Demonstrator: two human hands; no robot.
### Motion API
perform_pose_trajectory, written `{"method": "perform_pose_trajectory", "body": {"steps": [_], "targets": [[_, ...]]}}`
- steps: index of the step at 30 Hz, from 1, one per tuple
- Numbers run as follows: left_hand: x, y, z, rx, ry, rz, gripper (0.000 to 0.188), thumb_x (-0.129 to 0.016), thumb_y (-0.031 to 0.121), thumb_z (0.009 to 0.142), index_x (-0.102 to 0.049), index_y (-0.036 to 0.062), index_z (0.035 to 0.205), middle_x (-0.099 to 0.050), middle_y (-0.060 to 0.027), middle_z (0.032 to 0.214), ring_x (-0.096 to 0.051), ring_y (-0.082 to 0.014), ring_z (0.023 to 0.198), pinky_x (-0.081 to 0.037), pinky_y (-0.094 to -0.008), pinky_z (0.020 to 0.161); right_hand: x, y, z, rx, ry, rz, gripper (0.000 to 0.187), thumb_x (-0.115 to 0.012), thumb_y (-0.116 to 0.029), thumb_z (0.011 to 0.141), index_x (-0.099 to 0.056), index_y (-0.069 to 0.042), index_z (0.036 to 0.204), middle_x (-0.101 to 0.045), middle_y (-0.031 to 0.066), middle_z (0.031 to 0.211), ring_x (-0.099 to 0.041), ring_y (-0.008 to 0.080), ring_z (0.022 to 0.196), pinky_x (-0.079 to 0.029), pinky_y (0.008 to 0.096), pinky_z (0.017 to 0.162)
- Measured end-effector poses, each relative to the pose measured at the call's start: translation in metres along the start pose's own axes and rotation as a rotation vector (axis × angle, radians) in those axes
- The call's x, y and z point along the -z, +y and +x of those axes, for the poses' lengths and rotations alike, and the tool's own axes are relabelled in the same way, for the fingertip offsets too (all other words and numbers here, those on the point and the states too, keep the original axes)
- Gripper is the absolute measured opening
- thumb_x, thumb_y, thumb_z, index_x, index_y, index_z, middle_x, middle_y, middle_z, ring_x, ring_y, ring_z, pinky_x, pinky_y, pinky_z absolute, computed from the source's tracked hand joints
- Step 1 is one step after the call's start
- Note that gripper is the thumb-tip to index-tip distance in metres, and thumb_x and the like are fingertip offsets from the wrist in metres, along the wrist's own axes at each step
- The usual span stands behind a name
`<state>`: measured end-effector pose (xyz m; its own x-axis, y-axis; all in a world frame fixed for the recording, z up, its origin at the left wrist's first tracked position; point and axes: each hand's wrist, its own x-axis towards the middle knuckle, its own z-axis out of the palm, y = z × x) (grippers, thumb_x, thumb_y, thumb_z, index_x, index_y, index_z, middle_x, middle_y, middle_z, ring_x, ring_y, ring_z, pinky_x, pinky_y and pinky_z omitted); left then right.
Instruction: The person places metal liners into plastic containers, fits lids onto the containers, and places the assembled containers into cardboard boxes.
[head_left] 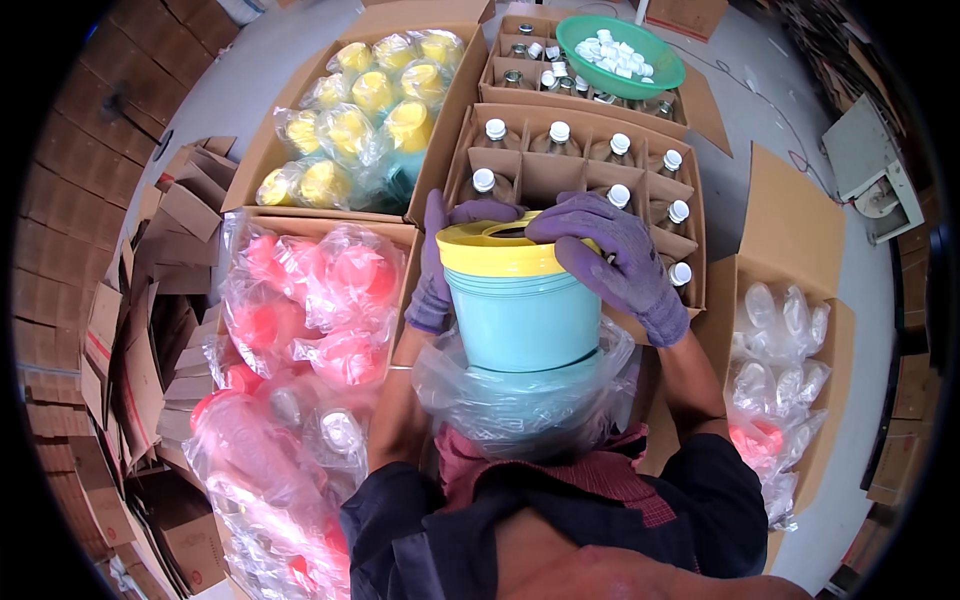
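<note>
In the lower centre of the frame, clear plastic [500,415] is bunching around the base of a pale-blue bucket [520,320], which is standing upright at mid-frame with its yellow rim piece [500,256] uppermost. The gloved left hand [432,270] is cupping the rim's left side, fingers reaching behind; the gloved right hand [625,255] is curling its fingers over the right side, its grip closing on the yellow edge. The step in hand is seemingly seating or checking that rim piece; the next move is probably calling for even pressure while the left hand is steadying. Bagged pink wares [365,275] are crowding the left; beyond, capped bottles [619,148] are standing at upper centre. The bucket is showing no readable writing; red marks on folded cartons [145,375] at left are appearing too small to read.
</note>
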<state>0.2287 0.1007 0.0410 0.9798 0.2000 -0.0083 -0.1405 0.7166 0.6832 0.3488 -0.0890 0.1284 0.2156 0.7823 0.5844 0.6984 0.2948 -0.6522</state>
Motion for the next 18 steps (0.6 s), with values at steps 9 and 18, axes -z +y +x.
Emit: {"method": "perform_pose_trajectory", "body": {"steps": [9,18], "targets": [[-0.016,0.029,-0.068,-0.388,-0.025,1.036,0.079,-0.074,0.054,0.077,-0.051,0.0001,0.129,-0.051,-0.0159,0.131,-0.047,-0.0278,0.127,-0.034,-0.0395,0.108,0.0,-0.013,-0.019,-0.107,-0.068,-0.087,0.068,-0.087,-0.04,0.058,-0.055,-0.004,0.105,-0.057,0.0123,0.102,-0.056,0.0329,0.099,-0.045,0.042,0.088],[-0.052,0.046,-0.085,-0.475,-0.04,1.37,0.062,-0.08,0.04,0.074,-0.057,0.0034,0.119,-0.058,-0.0173,0.121,-0.049,-0.0388,0.123,-0.034,-0.0466,0.11,-0.01,-0.026,-0.026,-0.19,-0.04,-0.109,0.055,-0.085,-0.031,0.061,-0.056,-0.004,0.098,-0.06,0.0136,0.105,-0.057,0.0319,0.101,-0.044,0.0437,0.096]]}}
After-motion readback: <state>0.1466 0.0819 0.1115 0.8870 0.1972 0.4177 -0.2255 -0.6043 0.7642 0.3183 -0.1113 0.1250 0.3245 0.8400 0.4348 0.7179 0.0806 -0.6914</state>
